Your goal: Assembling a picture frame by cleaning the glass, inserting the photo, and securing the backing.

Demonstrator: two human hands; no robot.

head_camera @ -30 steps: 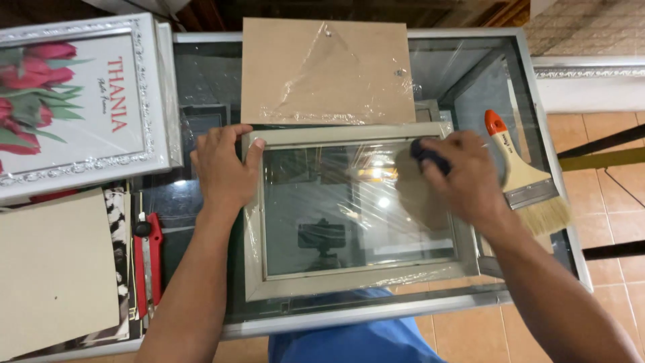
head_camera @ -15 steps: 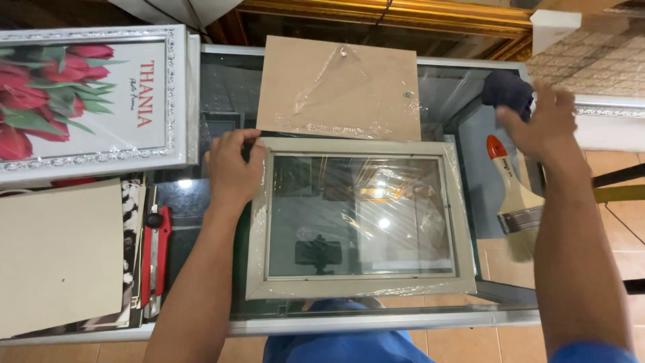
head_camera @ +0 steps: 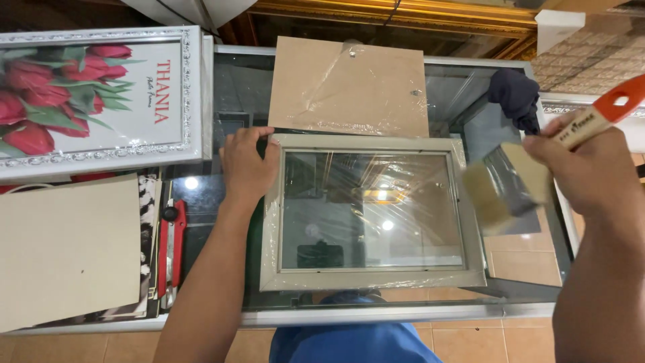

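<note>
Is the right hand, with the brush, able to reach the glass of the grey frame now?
Probably yes. The right hand holds the paintbrush just past the right edge of the picture frame, and nothing lies between its bristles and the glass. The left hand rests only on the frame's left edge.

You stand at glass-topped counter (head_camera: pixel 228 81), metal edge along near side (head_camera: pixel 403 314). Orange-tan tiled floor (head_camera: pixel 510 343) below you, seen through glass too. Gilded ornate moulding (head_camera: pixel 403 15) runs along far edge. Patterned beige tiled surface (head_camera: pixel 591 60) far right. White ornate-framed tulip picture (head_camera: pixel 94 94) lies on counter's left end. Plain brown board (head_camera: pixel 67 249) near left, second board in clear wrap (head_camera: pixel 349 87) far centre. Dark cloth (head_camera: pixel 514 94) bunched at far right. Bright overhead light glints on glass (head_camera: pixel 191 183).
</note>
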